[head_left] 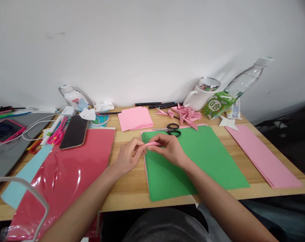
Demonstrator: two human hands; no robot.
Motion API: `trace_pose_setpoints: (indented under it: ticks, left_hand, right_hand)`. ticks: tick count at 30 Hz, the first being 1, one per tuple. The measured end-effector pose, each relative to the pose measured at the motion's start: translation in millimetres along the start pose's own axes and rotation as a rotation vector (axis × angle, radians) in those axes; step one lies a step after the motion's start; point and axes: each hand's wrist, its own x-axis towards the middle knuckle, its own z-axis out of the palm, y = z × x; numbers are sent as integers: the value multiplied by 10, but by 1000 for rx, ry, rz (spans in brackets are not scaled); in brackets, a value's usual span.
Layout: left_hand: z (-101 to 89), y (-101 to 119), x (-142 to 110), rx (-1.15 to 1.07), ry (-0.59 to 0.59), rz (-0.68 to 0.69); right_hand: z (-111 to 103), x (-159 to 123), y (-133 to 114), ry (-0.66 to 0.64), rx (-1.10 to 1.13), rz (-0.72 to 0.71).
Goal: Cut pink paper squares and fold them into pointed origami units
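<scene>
Between my two hands is a small folded piece of pink paper (154,143), pinched from both sides. My left hand (130,154) has its thumb and fingers closed on the paper's left end. On the other end, my right hand (169,148) is closed too, its fingers covering part of the fold. Both hands are above the left edge of a stack of green paper (198,164). Just beyond them lie black-handled scissors (173,129). Farther back are a pile of pink square sheets (136,118) and a heap of folded pink paper stars (189,115).
To the left, a phone (74,132) and pink scissors (58,132) rest by a red sheet in plastic (74,178). At the back right stand a white mug (201,94), a green carton (216,105) and a tilted bottle (249,79). Long pink strips (263,156) lie right.
</scene>
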Motion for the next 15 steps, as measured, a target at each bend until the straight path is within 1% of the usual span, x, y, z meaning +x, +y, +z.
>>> trace_pose_setpoints:
  ticks: [3, 5, 8, 10, 12, 15]
  left_hand:
    - [-1, -3, 19, -78, -18, -19]
    - [7, -5, 24, -120, -45, -46]
    - [25, -19, 20, -152, -95, -89]
    - [38, -42, 12, -163, -129, -102]
    - [47, -70, 5, -178, -136, -93]
    - [49, -91, 0, -228, -66, -87]
  right_hand:
    - [-17, 6, -3, -7, 13, 26]
    - [-16, -4, -11, -37, 10, 33]
    - [5, -23, -11, -104, -41, 24]
    - [24, -27, 3, -118, -83, 13]
    - [36, -20, 20, -90, -73, 20]
    - [27, 6, 17, -15, 52, 69]
